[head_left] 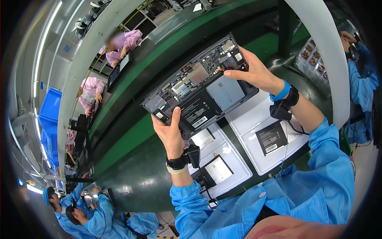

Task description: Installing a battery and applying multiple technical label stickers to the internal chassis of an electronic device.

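Note:
An opened laptop base [187, 75], its inner parts bare, is held up in the air at a slant, right end higher. My left hand [170, 133] grips its lower left corner, thumb on top. My right hand [258, 73] holds the right end, with the thumb laid over the inside near some small coloured wires. Inside I see a circuit board [195, 73] along the far side. A black battery [199, 111] with a printed label lies on the near side, beside a grey-blue square panel [225, 93]. The fingers under the base are hidden.
Beneath the laptop base, white trays [248, 153] carry flat black battery packs [271, 138] and a white-faced one [217, 169]. A green conveyor line [131, 147] runs alongside. Stacked clear trays of parts [314, 59] stand at right. Several people work nearby; blue bins [49, 115] are far left.

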The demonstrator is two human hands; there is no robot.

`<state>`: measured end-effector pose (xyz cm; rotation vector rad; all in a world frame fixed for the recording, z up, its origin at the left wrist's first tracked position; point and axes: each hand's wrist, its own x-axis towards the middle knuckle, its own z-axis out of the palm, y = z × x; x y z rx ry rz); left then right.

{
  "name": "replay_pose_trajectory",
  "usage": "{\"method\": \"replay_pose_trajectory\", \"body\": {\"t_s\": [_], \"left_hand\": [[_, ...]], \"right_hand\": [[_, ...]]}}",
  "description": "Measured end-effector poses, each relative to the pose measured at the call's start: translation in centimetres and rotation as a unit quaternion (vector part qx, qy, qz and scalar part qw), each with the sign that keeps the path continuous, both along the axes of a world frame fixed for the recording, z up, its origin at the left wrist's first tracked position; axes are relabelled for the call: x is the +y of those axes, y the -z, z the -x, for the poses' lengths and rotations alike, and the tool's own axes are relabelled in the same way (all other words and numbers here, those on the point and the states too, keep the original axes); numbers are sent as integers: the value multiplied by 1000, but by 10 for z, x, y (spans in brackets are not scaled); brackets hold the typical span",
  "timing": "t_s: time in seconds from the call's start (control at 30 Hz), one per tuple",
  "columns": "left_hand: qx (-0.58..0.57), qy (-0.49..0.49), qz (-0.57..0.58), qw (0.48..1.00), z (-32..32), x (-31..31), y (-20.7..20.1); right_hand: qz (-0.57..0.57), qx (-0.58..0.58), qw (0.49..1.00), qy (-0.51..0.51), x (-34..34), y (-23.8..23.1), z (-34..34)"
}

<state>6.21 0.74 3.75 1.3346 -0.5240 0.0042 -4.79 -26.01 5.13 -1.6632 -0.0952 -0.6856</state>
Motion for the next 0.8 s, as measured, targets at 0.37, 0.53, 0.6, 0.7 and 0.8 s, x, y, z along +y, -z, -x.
{"method": "replay_pose_trajectory", "body": {"t_s": [0.37, 0.53, 0.6, 0.7, 0.8], "left_hand": [[92, 13, -25, 995, 2, -5, 2], [143, 13, -23, 989, 2, 0, 2], [152, 11, -19, 988, 2, -1, 2], [121, 13, -48, 991, 7, -4, 2], [149, 13, -49, 988, 6, -3, 6]], "right_hand": [[-19, 23, 1000, -8, -4, 1, 7], [-27, 47, 998, -31, -3, 1, 1], [-20, 69, 997, -24, -4, 3, 1], [0, 94, 996, -3, -4, 6, 2], [13, 94, 995, 2, -1, 6, 1]]}}
